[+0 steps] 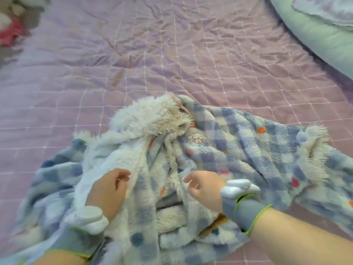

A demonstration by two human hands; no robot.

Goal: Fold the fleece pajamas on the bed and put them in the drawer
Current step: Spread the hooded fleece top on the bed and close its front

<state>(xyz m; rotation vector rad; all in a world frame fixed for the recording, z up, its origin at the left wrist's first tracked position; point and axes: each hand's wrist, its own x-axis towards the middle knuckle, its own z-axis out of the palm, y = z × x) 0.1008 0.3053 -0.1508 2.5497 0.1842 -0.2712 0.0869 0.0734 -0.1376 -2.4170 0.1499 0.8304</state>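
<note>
The fleece pajamas [238, 148] lie crumpled at the near edge of the bed: blue-and-white check with coloured dots, a shaggy white collar and white lining. One sleeve with a fringed cuff stretches out to the right. My left hand [108, 190] rests on the white lining at the left of the heap, fingers curled into the fleece. My right hand [205, 189] is over the middle of the heap, fingers bent and pinching at a fold. Both wrists wear grey bands with white devices. No drawer is in view.
A wrinkled lilac quilted bedspread [172, 54] covers the bed beyond the pajamas. A pale green pillow or duvet [315, 35] with a patterned cloth on it lies at the far right. Blurred red and white items [11, 29] sit at the far left.
</note>
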